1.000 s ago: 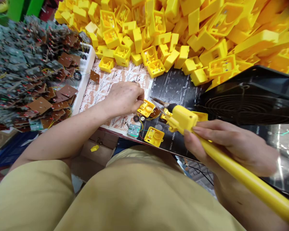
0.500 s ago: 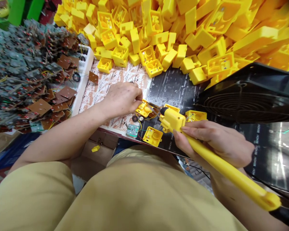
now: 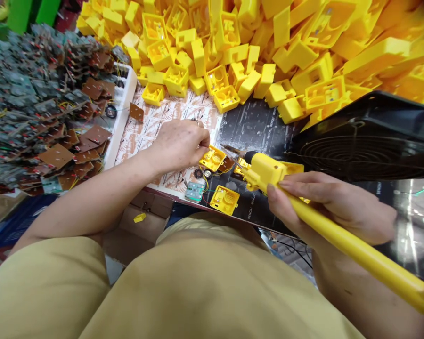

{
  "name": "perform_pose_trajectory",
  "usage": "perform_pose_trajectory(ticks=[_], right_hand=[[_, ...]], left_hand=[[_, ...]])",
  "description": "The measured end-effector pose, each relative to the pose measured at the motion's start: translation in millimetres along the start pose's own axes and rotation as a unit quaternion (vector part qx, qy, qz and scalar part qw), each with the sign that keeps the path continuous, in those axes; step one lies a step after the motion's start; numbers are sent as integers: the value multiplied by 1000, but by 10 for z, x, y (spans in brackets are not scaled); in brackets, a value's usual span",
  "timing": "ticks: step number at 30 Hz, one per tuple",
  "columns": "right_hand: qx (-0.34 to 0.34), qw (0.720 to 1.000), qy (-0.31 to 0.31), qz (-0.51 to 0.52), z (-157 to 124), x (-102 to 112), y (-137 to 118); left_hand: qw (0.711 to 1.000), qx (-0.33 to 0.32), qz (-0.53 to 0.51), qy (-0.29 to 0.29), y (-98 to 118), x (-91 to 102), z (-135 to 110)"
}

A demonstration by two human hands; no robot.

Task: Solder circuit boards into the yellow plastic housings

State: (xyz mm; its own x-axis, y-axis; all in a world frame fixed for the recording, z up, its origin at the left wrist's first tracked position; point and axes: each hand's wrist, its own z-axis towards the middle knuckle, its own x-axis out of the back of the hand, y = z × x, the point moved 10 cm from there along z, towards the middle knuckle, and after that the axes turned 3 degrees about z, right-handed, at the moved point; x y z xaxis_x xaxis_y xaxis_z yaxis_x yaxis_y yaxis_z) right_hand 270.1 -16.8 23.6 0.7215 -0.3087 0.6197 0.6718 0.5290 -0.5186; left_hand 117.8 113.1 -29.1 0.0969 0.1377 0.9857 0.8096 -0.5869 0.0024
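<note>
Small case (image 3: 214, 159) on bench (image 3: 250, 127), just left of soldering iron (image 3: 339, 230) tip, L hand (image 3: 182, 141) fingers pinching its left side, R hand (image 3: 328, 202) fingers gripping iron: prob. light, stiff, slightly slick, best held by outer wall; yellow, open-topped, w/ round grille.

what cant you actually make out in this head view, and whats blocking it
All in the head view:
- How the left hand grips the small yellow case: mostly hidden by the back of the hand.
- Another yellow case: partly covered by the yellow tool and right hand.
- Markings on the green board: too small.
- Board pile: cut off by the left edge.
</note>
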Motion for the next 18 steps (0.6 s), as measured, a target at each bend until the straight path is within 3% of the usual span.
perform_pose_trajectory(ticks=[6,11,15,18], right_hand=[[-60,995,85,6,-95,140,108],[-111,992,66,-5,-109,141,139],[-148,987,68,15,-168,154,234],[-132,987,89,10,-210,167,226]], left_hand=[[1000,6,20,-12,10,-6,7],[999,-27,31,12,18,22,-59],[996,-48,-57,53,-13,13,-114],[986,-24,-122,111,-92,35,-125]])
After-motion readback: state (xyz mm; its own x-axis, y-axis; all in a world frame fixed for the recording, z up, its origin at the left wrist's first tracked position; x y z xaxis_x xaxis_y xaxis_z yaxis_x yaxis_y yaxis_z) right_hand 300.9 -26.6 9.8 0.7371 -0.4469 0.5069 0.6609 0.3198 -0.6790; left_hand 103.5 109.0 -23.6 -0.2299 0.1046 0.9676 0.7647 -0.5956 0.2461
